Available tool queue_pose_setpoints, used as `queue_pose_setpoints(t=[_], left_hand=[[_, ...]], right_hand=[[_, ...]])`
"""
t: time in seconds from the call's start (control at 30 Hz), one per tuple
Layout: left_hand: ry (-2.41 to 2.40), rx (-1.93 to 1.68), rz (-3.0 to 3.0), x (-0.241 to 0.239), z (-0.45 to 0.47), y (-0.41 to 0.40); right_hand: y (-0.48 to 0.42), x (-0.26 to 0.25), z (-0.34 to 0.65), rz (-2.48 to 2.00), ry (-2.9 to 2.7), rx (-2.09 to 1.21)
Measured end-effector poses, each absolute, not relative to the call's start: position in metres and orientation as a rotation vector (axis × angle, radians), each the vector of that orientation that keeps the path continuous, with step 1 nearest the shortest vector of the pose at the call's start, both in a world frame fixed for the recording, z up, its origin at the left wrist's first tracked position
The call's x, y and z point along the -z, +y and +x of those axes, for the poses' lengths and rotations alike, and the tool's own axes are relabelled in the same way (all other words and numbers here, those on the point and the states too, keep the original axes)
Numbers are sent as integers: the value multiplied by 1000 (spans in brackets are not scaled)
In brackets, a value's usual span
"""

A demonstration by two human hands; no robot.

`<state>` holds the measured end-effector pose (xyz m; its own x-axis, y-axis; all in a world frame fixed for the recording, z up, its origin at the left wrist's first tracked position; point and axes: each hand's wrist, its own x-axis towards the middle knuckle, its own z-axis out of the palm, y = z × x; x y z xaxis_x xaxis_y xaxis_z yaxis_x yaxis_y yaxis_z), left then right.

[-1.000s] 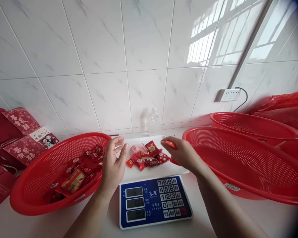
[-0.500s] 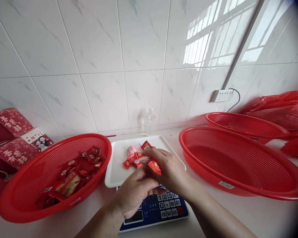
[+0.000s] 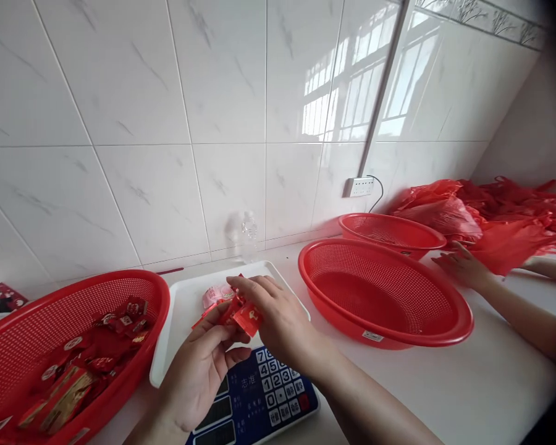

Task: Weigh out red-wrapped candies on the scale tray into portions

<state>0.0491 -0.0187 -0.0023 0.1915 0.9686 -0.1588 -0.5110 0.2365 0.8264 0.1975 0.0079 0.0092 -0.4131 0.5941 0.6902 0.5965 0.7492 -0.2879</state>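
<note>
My left hand (image 3: 197,361) and my right hand (image 3: 285,315) meet above the white tray (image 3: 178,296) of a weighing scale. Fingers of both curl round a bunch of red-wrapped candies (image 3: 248,318), one with gold print facing up. On the tray behind them sits a pink packet (image 3: 215,295); my hands cover other red wrappers there. Below my wrists shows the scale's blue panel (image 3: 250,383) with its number keys. To the left, a red perforated basket (image 3: 151,281) holds several red candies and a gold-and-red packet (image 3: 67,395).
A deep red basket (image 3: 380,309) stands right of the scale, another red basket (image 3: 393,225) behind it. A clear bottle (image 3: 249,232) is by the tiled wall. At far right, a co-worker's hands (image 3: 466,269) touch red plastic bags (image 3: 505,238). A socket strip (image 3: 359,186) is wall-mounted.
The view has swung right, bringing the co-worker's arms and more bags into sight. My hands have lifted candies together off the tray, and more red wrappers show between my fingers.
</note>
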Motion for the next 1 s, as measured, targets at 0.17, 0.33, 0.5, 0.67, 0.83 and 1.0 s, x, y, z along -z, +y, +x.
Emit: queue_pose_setpoints(t=[0.17, 0.33, 0.5, 0.67, 0.83, 1.0], left_hand=[[716, -1101, 858, -1, 46, -23], [765, -1084, 858, 3, 47, -24], [734, -1200, 686, -1, 42, -19], [819, -1486, 415, -24, 21, -13], [745, -1589, 364, -40, 4, -12], [698, -1574, 439, -39, 6, -15]], right_hand=[[9, -7, 193, -834, -2282, 48], [5, -5, 188, -819, -2388, -33], [10, -11, 199, -799, -2309, -143], [24, -15, 224, -1074, -2276, -213], [33, -5, 227, -1245, -2469, -392], [40, 7, 212, -1315, -2530, -413]])
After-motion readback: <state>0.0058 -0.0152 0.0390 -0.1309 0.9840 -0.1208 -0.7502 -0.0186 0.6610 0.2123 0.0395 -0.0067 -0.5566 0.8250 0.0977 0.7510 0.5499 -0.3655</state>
